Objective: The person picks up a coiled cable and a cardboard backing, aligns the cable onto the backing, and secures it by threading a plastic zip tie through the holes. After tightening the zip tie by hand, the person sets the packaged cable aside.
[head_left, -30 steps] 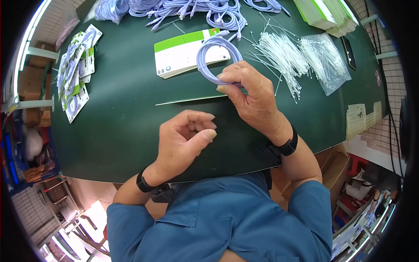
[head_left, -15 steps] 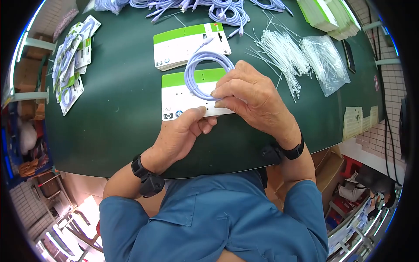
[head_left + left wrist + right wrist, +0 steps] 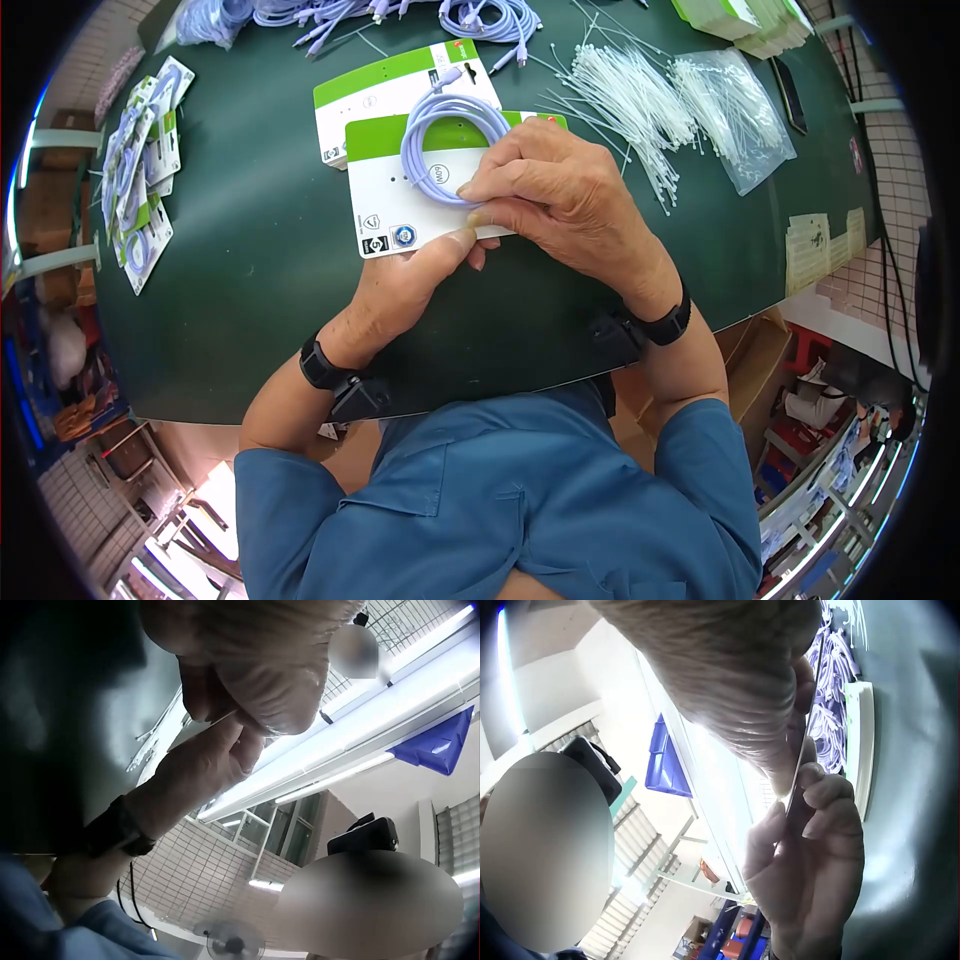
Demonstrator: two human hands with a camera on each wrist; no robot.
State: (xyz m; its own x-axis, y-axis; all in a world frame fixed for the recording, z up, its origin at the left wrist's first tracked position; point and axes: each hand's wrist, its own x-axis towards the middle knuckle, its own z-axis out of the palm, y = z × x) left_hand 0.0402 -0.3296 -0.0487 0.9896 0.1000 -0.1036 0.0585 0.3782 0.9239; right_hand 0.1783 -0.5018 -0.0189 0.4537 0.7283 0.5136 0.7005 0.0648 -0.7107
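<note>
A white and green card point(image 3: 375, 190) is held by its lower edge in the left hand point(image 3: 410, 280), thumb on the front and fingers behind. The right hand point(image 3: 565, 200) pinches a coiled lilac cable point(image 3: 413, 150) against the card's face, the coil's plug end pointing up. Both thumbs lie close together near the card's bottom edge. From the right wrist view the card point(image 3: 804, 757) appears edge-on, between the left hand's point(image 3: 806, 862) thumb and fingers. The left wrist view shows the right hand point(image 3: 195, 772) beyond the near left hand point(image 3: 255, 660); the cable is hidden there.
Behind the held card lies a stack of cards point(image 3: 345, 105). Lilac cables point(image 3: 490, 20) lie at the back, white ties point(image 3: 630, 100) and a clear bag of ties point(image 3: 740, 120) to the right. Carded cables point(image 3: 140, 160) are piled at left; a phone point(image 3: 789, 95) lies far right.
The left hand has gone from empty to gripping a card, which was lying flat-edged before the stack. Card and coil have come together and moved slightly up and left in view.
</note>
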